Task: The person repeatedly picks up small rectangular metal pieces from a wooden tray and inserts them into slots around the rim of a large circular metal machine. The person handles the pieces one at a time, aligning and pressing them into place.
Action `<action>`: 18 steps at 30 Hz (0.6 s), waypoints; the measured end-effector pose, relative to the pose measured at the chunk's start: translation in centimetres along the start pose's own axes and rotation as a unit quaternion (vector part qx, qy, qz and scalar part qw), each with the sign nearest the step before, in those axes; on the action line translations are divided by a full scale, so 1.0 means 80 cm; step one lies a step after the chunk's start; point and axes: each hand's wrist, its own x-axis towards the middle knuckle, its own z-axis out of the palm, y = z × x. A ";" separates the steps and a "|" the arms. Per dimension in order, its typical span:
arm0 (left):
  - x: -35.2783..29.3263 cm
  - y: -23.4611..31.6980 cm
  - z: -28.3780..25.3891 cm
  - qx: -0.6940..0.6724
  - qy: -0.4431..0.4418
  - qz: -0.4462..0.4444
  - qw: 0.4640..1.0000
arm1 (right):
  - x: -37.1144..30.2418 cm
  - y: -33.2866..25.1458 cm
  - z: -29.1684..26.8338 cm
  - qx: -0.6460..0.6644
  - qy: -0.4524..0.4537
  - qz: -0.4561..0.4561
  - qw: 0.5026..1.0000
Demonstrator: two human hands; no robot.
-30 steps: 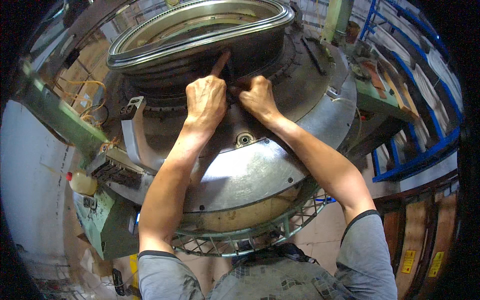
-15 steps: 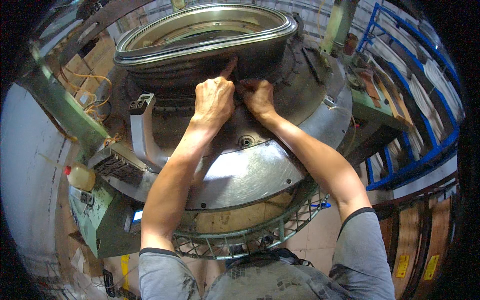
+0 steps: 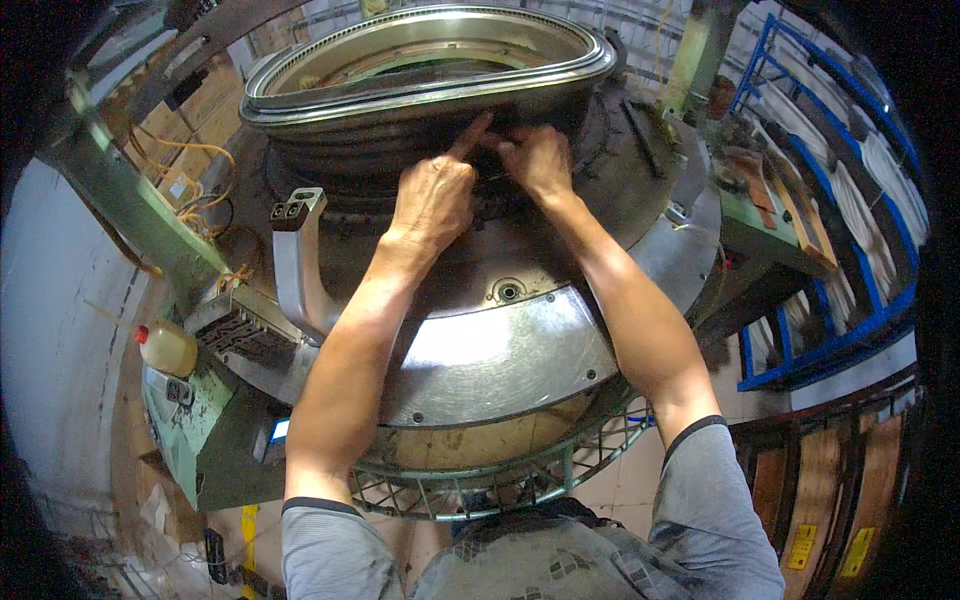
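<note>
Both hands work at the dark lower wall of a large round machine cylinder (image 3: 340, 150). My left hand (image 3: 435, 200) points its index finger up along that wall; its other fingers curl under, and the back of the hand hides what they may hold. Just to its right, my right hand (image 3: 540, 163) is bent inward, fingers drawn together close to the left index fingertip. Anything between those fingers is too small or too shaded to make out. Below the hands lies the machine's broad ring-shaped bed, with a shiny metal plate (image 3: 505, 355) and a round fitting (image 3: 509, 291).
An upright metal bracket (image 3: 299, 255) stands left of my left forearm. A red-capped bottle (image 3: 167, 347) rests on the green frame at left. Green posts (image 3: 150, 200) flank the machine. A blue rack (image 3: 850, 220) with pale material stands at right; a dark bar (image 3: 642, 138) lies on the bed.
My right hand has turned and lifted slightly, its fingers now reaching toward the left index fingertip. My left hand keeps nearly the same pose. The whole view has shifted a little.
</note>
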 end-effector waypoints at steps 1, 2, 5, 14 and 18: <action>0.001 -0.003 -0.002 -0.019 0.027 0.035 0.999 | 0.002 0.001 0.000 -0.004 -0.043 0.033 0.999; 0.002 -0.003 -0.005 -0.039 0.055 0.069 0.995 | 0.003 0.000 0.001 -0.005 -0.032 0.004 0.999; 0.005 0.007 -0.011 -0.045 0.100 0.037 0.993 | 0.002 -0.008 -0.007 0.202 -0.065 0.041 0.976; 0.007 0.024 -0.027 -0.071 0.227 -0.043 0.970 | 0.013 -0.028 -0.043 0.594 -0.200 0.316 0.712; 0.009 0.019 -0.027 -0.075 0.266 -0.026 0.961 | 0.011 -0.029 -0.037 0.635 -0.175 0.200 0.725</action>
